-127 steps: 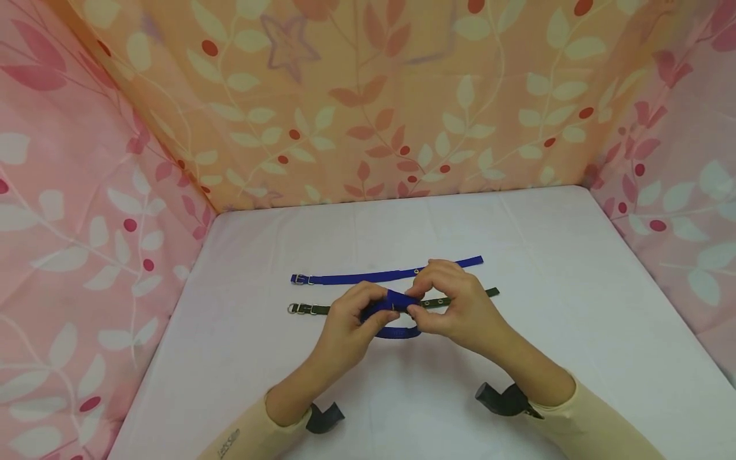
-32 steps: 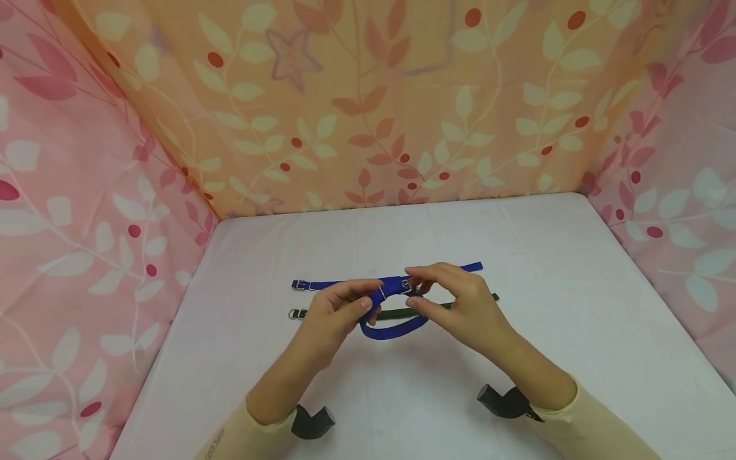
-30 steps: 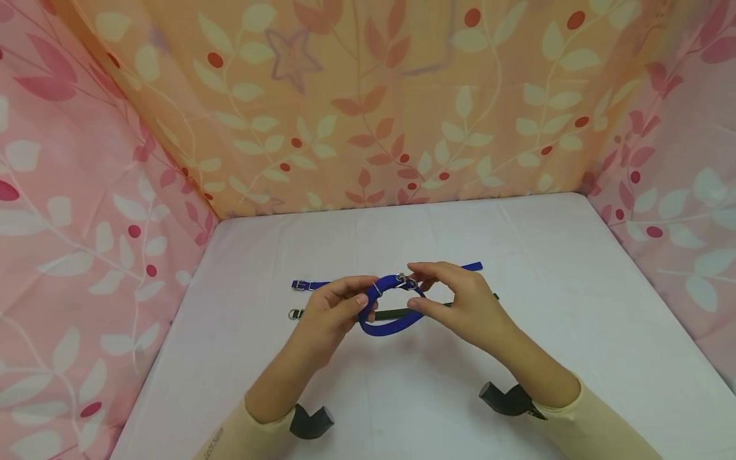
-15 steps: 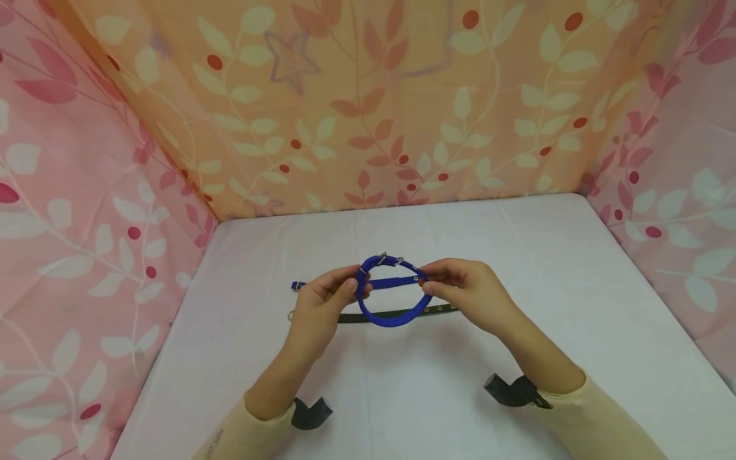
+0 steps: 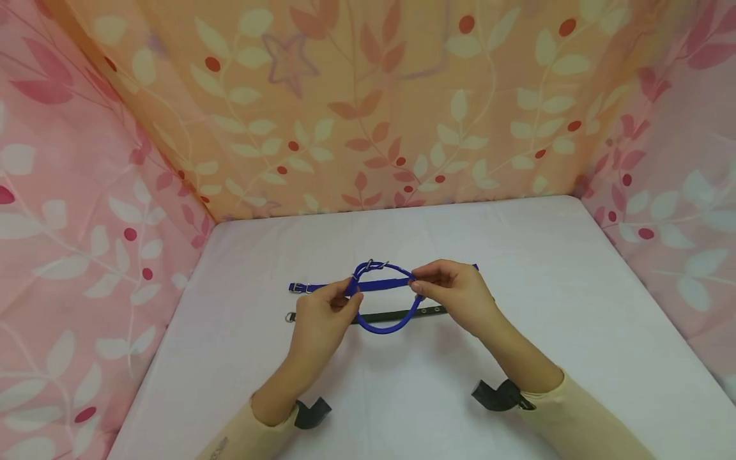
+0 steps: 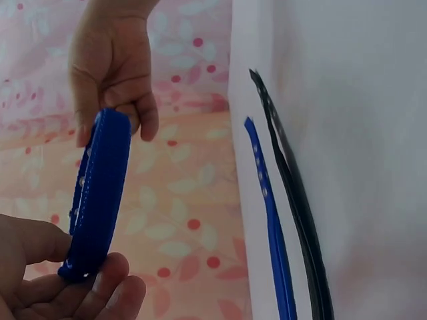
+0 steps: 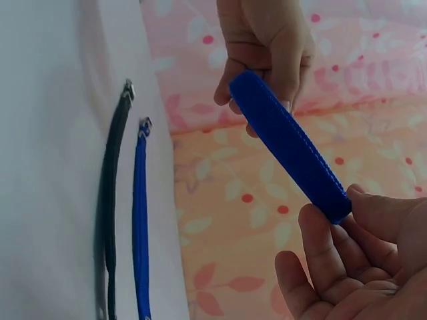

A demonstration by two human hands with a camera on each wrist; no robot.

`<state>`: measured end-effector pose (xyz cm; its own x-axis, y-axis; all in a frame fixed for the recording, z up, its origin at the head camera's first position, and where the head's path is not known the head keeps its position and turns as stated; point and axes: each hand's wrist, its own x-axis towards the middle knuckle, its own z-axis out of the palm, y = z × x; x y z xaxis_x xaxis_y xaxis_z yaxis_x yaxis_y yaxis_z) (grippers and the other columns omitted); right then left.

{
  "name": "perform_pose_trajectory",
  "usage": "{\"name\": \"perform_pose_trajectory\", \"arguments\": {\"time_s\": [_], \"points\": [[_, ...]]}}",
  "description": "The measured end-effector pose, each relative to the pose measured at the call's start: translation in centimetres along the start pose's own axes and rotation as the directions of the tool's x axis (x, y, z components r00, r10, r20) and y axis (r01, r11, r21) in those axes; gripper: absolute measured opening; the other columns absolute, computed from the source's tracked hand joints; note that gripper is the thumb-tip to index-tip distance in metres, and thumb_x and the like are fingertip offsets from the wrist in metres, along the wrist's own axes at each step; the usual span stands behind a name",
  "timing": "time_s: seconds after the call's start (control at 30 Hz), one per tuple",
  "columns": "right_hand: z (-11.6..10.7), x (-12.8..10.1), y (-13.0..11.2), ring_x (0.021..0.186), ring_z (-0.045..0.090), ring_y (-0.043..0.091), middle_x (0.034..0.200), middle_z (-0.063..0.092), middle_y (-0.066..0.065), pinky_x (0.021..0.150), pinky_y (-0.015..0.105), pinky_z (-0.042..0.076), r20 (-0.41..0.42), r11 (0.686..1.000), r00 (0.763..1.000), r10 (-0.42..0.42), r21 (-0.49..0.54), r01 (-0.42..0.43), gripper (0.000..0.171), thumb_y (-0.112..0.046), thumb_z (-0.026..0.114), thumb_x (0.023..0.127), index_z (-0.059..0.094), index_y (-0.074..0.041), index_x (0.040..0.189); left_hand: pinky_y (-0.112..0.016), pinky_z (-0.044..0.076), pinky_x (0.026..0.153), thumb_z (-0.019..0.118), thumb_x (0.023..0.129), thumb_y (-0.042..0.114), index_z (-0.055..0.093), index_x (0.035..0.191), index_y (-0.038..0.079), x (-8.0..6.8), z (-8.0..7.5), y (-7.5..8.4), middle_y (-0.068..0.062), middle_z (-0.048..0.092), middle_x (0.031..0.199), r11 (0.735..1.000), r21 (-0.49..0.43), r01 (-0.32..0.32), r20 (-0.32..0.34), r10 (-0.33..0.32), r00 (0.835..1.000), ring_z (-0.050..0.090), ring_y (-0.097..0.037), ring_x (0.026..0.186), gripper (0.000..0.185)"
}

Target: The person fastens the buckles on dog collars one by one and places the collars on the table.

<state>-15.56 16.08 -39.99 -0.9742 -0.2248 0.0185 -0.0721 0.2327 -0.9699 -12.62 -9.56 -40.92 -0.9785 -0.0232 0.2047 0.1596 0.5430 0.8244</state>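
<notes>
Grip: both hands pinch one blue woven nylon collar buckled into a ring (image 5: pixel 384 298), held up above the table.
Left hand (image 5: pixel 322 315): thumb and curled fingers (image 6: pixel 110 287) close on the ring's left side, near the metal buckle (image 5: pixel 370 264).
Right hand (image 5: pixel 454 295): thumb and fingertips (image 7: pixel 323 257) clamp the ring's right side.
Below the ring: a straight blue nylon strap with eyelets (image 5: pixel 322 287) and a dark green strap with a metal ring end (image 5: pixel 397 314) lie flat, side by side, just apart.
Surface: white cloth-covered table (image 5: pixel 575 319).
Surround: pink and orange leaf-print fabric walls (image 5: pixel 368 102).
Wrists: cream sleeves (image 5: pixel 575 415) with black camera mounts (image 5: pixel 500 394).
</notes>
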Motion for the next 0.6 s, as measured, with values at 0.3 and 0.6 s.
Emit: {"name": "perform_pose_trajectory", "arguments": {"time_s": [0.3, 0.6], "points": [[5.2, 0.8, 0.8, 0.085, 0.076, 0.019, 0.096, 0.078, 0.005, 0.081, 0.033, 0.062, 0.100, 0.999, 0.994, 0.036, 0.007, -0.037, 0.033, -0.024, 0.082, 0.089, 0.074, -0.003, 0.112, -0.021, 0.058, 0.061, 0.078, 0.092, 0.020, 0.078, 0.113, 0.005, -0.4, -4.1, -3.2, -0.004, 0.078, 0.096, 0.986, 0.151, 0.077, 0.008, -0.079, 0.997, 0.071, -0.013, 0.079, 0.026], [12.0, 1.2, 2.0, 0.077, 0.076, 0.020, 0.094, 0.077, 0.016, 0.075, 0.035, 0.063, 0.275, 0.991, 0.954, 0.123, 0.020, -0.133, 0.023, -0.019, 0.082, 0.089, 0.073, -0.005, 0.104, -0.028, 0.059, 0.066, 0.077, 0.092, 0.022, 0.078, 0.112, 0.004, -2.7, -8.5, -7.6, -0.006, 0.077, 0.093, 0.923, 0.251, 0.292, 0.074, -0.319, 0.945, 0.069, -0.016, 0.078, 0.027]]}}
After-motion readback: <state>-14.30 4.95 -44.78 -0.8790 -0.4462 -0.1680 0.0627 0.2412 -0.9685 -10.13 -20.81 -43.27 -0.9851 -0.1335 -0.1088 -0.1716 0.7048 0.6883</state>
